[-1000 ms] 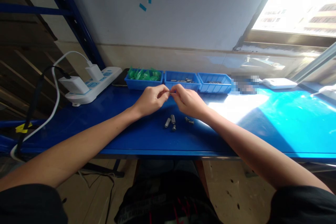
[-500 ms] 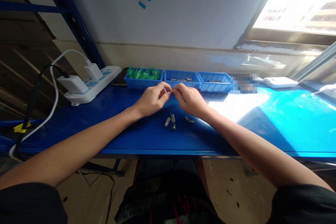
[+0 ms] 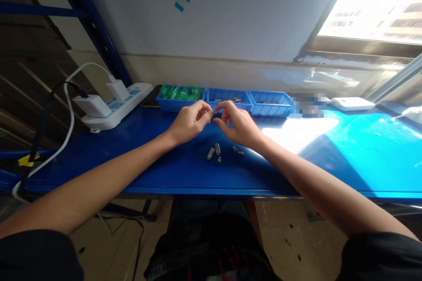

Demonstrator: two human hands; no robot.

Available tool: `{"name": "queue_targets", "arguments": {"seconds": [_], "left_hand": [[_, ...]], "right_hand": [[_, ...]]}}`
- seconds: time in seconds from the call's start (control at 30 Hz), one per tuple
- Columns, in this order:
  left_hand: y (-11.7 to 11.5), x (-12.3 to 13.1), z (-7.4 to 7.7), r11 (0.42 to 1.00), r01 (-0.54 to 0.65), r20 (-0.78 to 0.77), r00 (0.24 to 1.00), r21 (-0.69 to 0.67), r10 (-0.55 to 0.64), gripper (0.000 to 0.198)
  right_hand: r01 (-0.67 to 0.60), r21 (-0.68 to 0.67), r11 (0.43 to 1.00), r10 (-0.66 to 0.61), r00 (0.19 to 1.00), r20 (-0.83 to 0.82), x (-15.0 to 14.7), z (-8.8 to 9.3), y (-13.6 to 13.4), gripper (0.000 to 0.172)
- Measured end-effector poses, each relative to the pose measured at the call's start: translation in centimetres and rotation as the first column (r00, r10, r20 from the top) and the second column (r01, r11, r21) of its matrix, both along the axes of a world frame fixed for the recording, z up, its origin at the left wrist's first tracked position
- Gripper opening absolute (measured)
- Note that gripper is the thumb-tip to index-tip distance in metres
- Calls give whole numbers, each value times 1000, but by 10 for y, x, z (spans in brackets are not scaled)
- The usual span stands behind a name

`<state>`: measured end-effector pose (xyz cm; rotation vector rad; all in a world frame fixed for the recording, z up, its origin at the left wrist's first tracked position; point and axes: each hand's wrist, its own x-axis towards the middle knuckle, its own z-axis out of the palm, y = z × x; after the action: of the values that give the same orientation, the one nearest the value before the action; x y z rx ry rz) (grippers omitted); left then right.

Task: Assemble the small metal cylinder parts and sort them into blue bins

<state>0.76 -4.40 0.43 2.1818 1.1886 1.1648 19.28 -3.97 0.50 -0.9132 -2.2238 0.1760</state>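
Note:
My left hand (image 3: 193, 119) pinches a small metal part (image 3: 215, 113) between thumb and fingertips; most of it is hidden, and its exact kind cannot be made out. Just to its right, my right hand (image 3: 235, 123) has thumb and forefinger spread apart around the part's free end, with nothing gripped. Below the hands on the blue table lie two grey metal cylinders (image 3: 210, 153), one beside the other. A short metal piece with a wider head (image 3: 219, 160) sits close to them. Farther right are small screws (image 3: 238, 151).
Three blue bins line the back: one with green plastic bags (image 3: 181, 92), two with metal pieces (image 3: 235, 100). A white power strip (image 3: 95, 123) with plugged-in adapters stands left. A white flat box (image 3: 352, 103) lies right. The table's front edge (image 3: 211, 192) runs before me.
My right thumb and forefinger have come off the small metal part and spread apart. The left hand still pinches it, in nearly the same place.

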Motion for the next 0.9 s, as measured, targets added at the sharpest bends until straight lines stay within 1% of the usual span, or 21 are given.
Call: {"name": "queue_targets", "arguments": {"seconds": [0.13, 0.23, 0.3, 0.37, 0.43, 0.5, 0.57, 0.6, 0.67, 0.7, 0.77, 0.9], "left_hand": [[1, 2, -1, 993, 72, 8, 997, -96, -71, 34], [-1, 2, 0, 982, 115, 7, 993, -152, -116, 38], [-3, 1, 3, 969, 159, -59, 983, -189, -173, 38], [-8, 0, 8, 953, 233, -192, 944, -194, -270, 34], [-14, -1, 14, 922, 346, -336, 860, -171, -385, 33], [-21, 0, 19, 878, 457, -434, 768, -143, -470, 35], [-25, 0, 21, 843, 519, -496, 700, -140, -513, 31], [-26, 1, 22, 834, 534, -517, 678, -142, -522, 26], [-26, 2, 22, 825, 545, -543, 652, -151, -530, 17], [-26, 2, 22, 826, 543, -544, 652, -151, -528, 14], [-24, 3, 21, 834, 535, -516, 680, -136, -521, 12], [-22, 6, 20, 864, 494, -380, 784, -94, -490, 14]], "right_hand": [[1, 31, 1000, -3, 998, 56, 1, 2, -1, 17], [19, 58, 998, -23, 997, 71, 4, 8, 0, 17], [69, 104, 992, -74, 996, 49, 12, 17, 2, 19], [184, 151, 971, -183, 983, -24, 25, 27, 8, 22], [354, 178, 918, -335, 934, -128, 46, 36, 18, 25], [531, 165, 831, -496, 842, -211, 70, 42, 31, 25], [670, 104, 735, -643, 737, -210, 93, 43, 43, 21], [713, 66, 698, -693, 696, -188, 101, 42, 48, 22], [739, 10, 673, -731, 667, -144, 111, 38, 55, 17], [734, 2, 679, -727, 673, -132, 111, 35, 56, 15], [696, 27, 718, -688, 714, -131, 104, 31, 56, 16], [532, 102, 841, -524, 847, -90, 71, 26, 44, 21]]}}
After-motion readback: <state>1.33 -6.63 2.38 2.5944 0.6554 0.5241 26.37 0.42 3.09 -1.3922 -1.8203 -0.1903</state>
